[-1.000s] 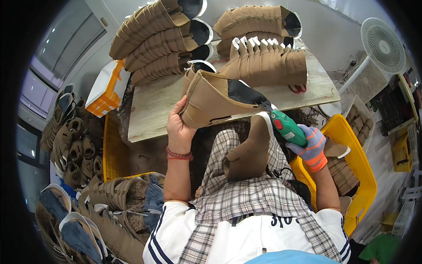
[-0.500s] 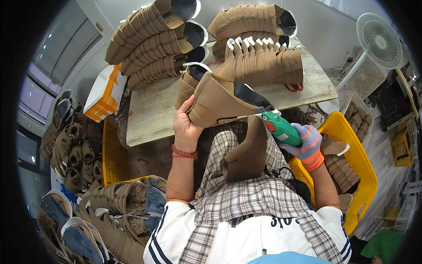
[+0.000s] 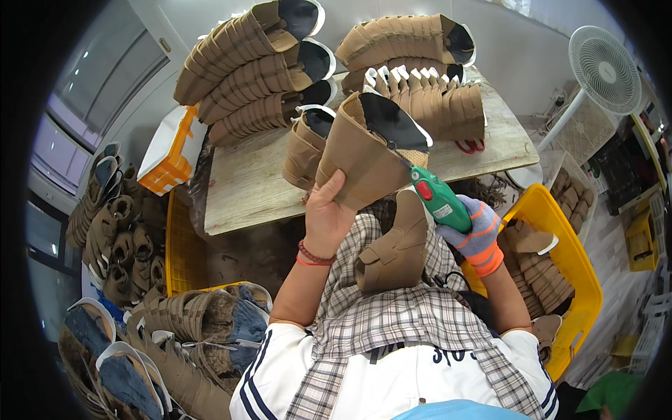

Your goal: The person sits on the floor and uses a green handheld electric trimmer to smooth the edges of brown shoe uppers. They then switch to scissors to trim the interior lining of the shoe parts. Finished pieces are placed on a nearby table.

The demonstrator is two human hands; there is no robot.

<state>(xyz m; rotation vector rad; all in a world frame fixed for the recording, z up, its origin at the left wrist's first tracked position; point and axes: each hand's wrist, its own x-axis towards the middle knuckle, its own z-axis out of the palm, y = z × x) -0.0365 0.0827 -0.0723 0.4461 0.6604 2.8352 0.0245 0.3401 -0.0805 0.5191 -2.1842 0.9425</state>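
Observation:
My left hand pinches the lower side of a brown boot upper, its dark lining and tan fleecy inner edge facing up. My right hand, in a grey and orange striped glove, is wrapped round a green handheld power tool with a red button. The tool's thin dark tip meets the lining edge at the right of the upper; its exact contact is too small to make out. Across my lap stands a second brown upper. Just left of the held piece, another upper rests at the table's front.
Stacks of nested brown uppers cover the back of the wooden table. Yellow crates flank me, the right one holding uppers. More uppers are heaped at left. A white fan stands at back right.
The held upper has been turned and raised, so its opening and lining face up more. The power tool has tilted and shifted slightly down along the edge.

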